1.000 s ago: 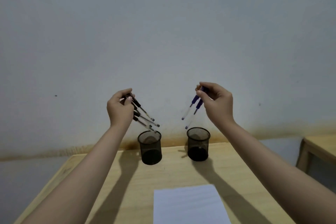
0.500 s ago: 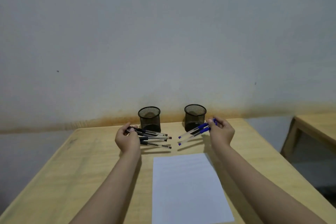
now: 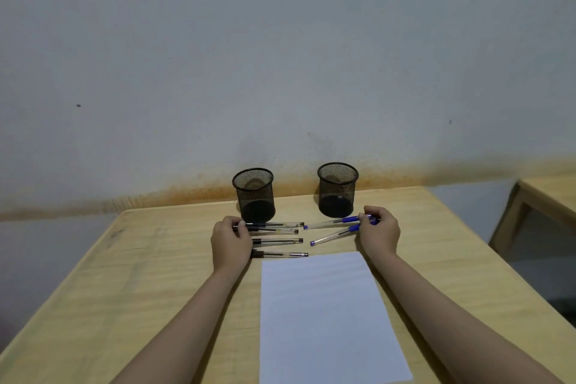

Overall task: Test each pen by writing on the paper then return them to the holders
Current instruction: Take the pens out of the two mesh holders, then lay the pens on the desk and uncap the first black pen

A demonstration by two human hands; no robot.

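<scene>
Two empty black mesh holders stand at the back of the wooden table (image 3: 156,274), the left holder (image 3: 254,195) and the right holder (image 3: 337,190). In front of the left holder, several black pens (image 3: 276,241) lie fanned out on the table, tips pointing right. My left hand (image 3: 230,243) covers their cap ends, and its fingers still pinch the upper ones. Two blue pens (image 3: 332,222) lie in front of the right holder, tips pointing left. My right hand (image 3: 378,232) pinches their blue ends. A white sheet of paper (image 3: 324,315) lies between my forearms.
A plain wall rises directly behind the holders. A second wooden table (image 3: 548,193) stands to the right across a gap. The table's left edge runs diagonally toward me.
Both hands came down from above the holders with the pens and laid them on the table in front of the holders. The view tilted down, showing more paper.
</scene>
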